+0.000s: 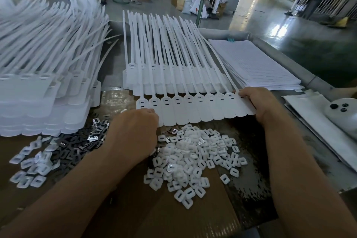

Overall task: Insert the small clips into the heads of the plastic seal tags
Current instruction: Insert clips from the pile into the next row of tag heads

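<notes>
A row of seal tags [193, 110] lies flat across the middle of the worktop [173, 218], flags side by side and pointing toward the person, straps running off toward 12 o'clock. Each head shows dark slots just above its flag.

The right hand [257, 102] grips the row's 3 o'clock end, fingers curled over the edge of the outermost tag. The left hand [135, 131] sits at the row's 9 o'clock end, knuckles up and fingers curled down against the first tags. Its fingertips are hidden, so I cannot tell whether it pinches a clip or only presses there.

Just below the row, at 6 o'clock, a loose heap of white clips [195, 158] is spread on the worktop; a few shiny pieces are mixed in. At 8 o'clock of the left hand lies a dark pile of metal clips [77, 149], partly under the wrist, with a smaller scatter of white pieces [29, 170] beyond it.

Behind the row, at 12 o'clock, rests a second batch of tags [170, 83] — partly covered by the row's straps. A tall stack of tags [29, 92] fills the 9 o'clock side. Lined sheets of paper [257, 63] sit at 2 o'clock, and a round white base with black knobs [342, 112] at 3 o'clock.
</notes>
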`<control>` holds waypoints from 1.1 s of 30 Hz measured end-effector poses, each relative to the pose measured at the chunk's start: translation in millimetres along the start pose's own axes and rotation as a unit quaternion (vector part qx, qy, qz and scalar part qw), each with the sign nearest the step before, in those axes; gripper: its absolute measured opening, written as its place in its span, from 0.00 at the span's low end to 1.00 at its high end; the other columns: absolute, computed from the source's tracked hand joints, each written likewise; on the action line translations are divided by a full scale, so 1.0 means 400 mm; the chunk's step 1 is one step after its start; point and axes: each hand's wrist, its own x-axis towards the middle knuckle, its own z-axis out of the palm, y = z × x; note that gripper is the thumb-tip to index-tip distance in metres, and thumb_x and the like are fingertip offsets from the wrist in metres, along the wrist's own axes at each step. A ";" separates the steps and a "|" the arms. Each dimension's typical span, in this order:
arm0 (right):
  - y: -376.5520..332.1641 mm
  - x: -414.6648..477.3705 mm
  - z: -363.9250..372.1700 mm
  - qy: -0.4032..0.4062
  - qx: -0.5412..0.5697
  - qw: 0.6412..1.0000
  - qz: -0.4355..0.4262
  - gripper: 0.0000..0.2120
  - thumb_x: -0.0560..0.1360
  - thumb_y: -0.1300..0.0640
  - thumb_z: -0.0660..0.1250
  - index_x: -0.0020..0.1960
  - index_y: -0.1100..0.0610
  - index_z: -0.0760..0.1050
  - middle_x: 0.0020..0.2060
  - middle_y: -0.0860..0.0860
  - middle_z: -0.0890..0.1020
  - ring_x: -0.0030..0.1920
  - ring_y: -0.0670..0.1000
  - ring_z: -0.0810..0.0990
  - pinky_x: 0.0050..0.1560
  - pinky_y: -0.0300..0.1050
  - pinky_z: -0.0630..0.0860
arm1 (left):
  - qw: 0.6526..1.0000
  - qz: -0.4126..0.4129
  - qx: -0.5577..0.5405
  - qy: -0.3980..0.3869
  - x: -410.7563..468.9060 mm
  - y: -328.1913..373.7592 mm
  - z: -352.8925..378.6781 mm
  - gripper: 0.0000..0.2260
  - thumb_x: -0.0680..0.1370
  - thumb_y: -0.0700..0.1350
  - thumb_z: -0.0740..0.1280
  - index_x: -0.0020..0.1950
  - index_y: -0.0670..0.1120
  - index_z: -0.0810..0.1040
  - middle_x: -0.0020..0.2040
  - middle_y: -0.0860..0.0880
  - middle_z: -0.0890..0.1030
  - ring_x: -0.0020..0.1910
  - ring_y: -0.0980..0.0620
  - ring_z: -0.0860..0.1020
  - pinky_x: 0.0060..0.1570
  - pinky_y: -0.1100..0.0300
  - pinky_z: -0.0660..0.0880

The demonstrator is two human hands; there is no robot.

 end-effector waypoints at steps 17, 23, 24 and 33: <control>0.003 -0.001 0.011 0.009 -0.037 0.999 -0.025 0.12 0.72 0.63 0.62 0.35 0.53 0.80 0.37 0.52 0.81 0.40 0.54 0.78 0.41 0.43 0.74 | 1.000 -0.003 -0.002 0.006 -0.005 0.000 0.002 0.11 0.73 0.38 0.59 0.51 0.47 0.77 0.50 0.53 0.79 0.46 0.53 0.78 0.43 0.63 0.73; 0.011 0.006 0.009 0.020 -0.069 0.997 -0.041 0.04 0.75 0.57 0.66 0.41 0.51 0.77 0.49 0.55 0.81 0.51 0.57 0.78 0.57 0.53 0.75 | 0.999 -0.023 -0.025 0.039 -0.005 -0.007 0.012 0.12 0.75 0.39 0.58 0.53 0.48 0.77 0.52 0.53 0.80 0.46 0.53 0.78 0.42 0.63 0.74; 0.011 0.003 0.004 0.018 -0.070 0.997 -0.042 0.03 0.74 0.57 0.67 0.42 0.52 0.77 0.49 0.55 0.81 0.51 0.57 0.78 0.57 0.54 0.75 | 0.998 -0.028 -0.037 0.048 -0.006 -0.008 0.012 0.12 0.75 0.39 0.57 0.52 0.47 0.78 0.52 0.52 0.80 0.46 0.53 0.78 0.42 0.62 0.74; 0.001 -0.033 -0.049 -0.110 0.010 0.994 -0.014 0.16 0.68 0.75 0.64 0.47 0.57 0.76 0.41 0.52 0.83 0.38 0.48 0.82 0.30 0.37 0.76 | 0.989 -0.105 -0.075 0.074 -0.012 -0.023 0.007 0.21 0.75 0.55 0.63 0.64 0.47 0.70 0.62 0.47 0.74 0.60 0.48 0.71 0.53 0.56 0.71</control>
